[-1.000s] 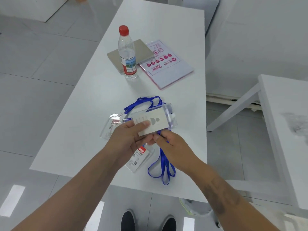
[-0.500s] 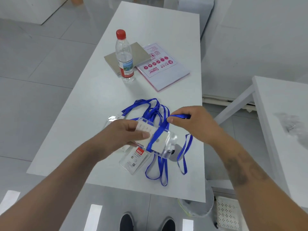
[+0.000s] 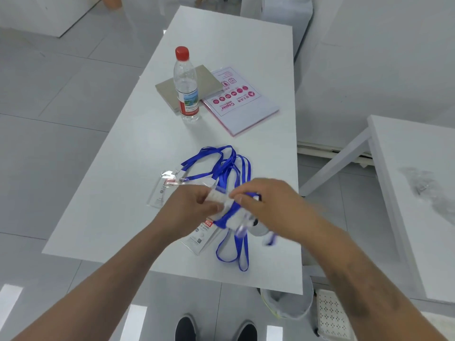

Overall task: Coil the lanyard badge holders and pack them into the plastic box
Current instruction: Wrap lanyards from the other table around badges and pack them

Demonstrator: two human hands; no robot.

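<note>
Above the near edge of a long white table (image 3: 138, 153), a person's two hands worked on one clear plastic badge holder with a white card inside (image 3: 230, 214). The left hand (image 3: 189, 207) gripped the holder at one end, while the right hand (image 3: 268, 205) pinched its blue ribbon lanyard (image 3: 227, 217), which crossed the holder in a diagonal band. The step in hand appeared to be wrapping the strap around the holder. The next move would likely call for carrying the loose tail around again while keeping it taut. More clear badge holders (image 3: 162, 190) and tangled blue lanyards (image 3: 221, 161) lay on the table beneath the hands. Toward the far end stood a clear water bottle with a red cap (image 3: 186, 87), beside a pink-printed paper pack (image 3: 240, 99). No plastic box was in view.
</note>
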